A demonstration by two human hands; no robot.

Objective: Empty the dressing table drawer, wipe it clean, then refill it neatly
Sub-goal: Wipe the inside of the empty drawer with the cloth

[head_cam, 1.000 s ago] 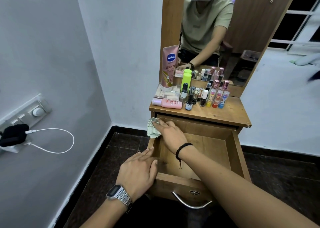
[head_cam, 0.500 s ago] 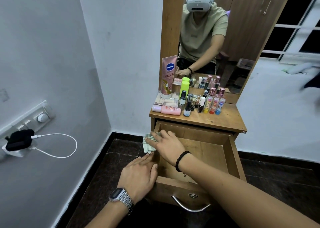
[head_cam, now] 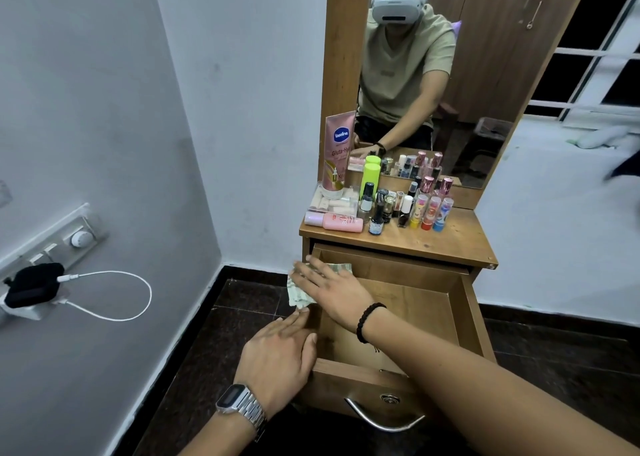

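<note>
Pressing flat on a pale green cloth, the right hand lies with fingers straight over the far left corner of the open drawer, the cloth draped across the drawer's left wall and hanging partly outside it. A black bead bracelet circles that wrist. The left hand rests open on the near left corner of the drawer, fingers straight along its rim, holding nothing (a metal watch sits on its wrist). Inside, the drawer shows bare wood. On the counter above stand the removed cosmetics: a pink Vaseline tube, a green bottle and small bottles just before the mirror.
</note>
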